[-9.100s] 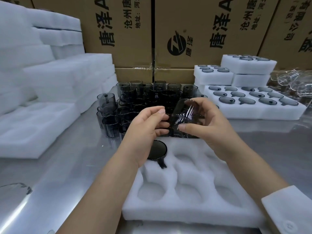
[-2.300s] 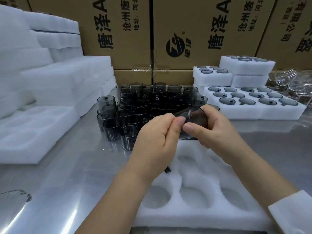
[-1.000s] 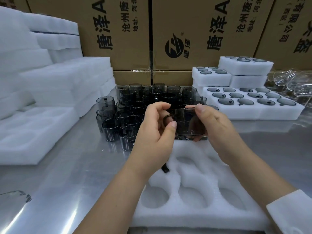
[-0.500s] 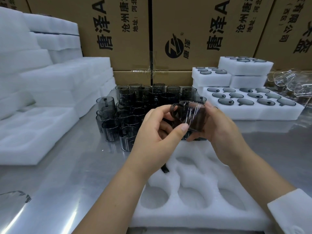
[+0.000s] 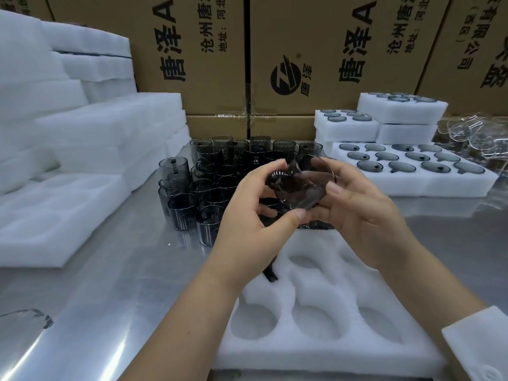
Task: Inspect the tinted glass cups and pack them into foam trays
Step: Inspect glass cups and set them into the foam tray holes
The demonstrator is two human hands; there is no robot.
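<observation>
Both hands, left hand (image 5: 247, 215) and right hand (image 5: 360, 213), are gripping the cup (image 5: 301, 185); it looks fragile and slippery, safest held round its wall.

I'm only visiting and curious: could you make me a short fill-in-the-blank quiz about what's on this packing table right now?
1. The tinted cup is held in ____ hands, the left hand and the right hand.
2. The foam tray below the hands is ____ in colour.
3. The filled trays lie on the person's ____ side.
4. The loose cups stand in front of ____ boxes.

Missing words: both; white; right; cardboard.
</observation>
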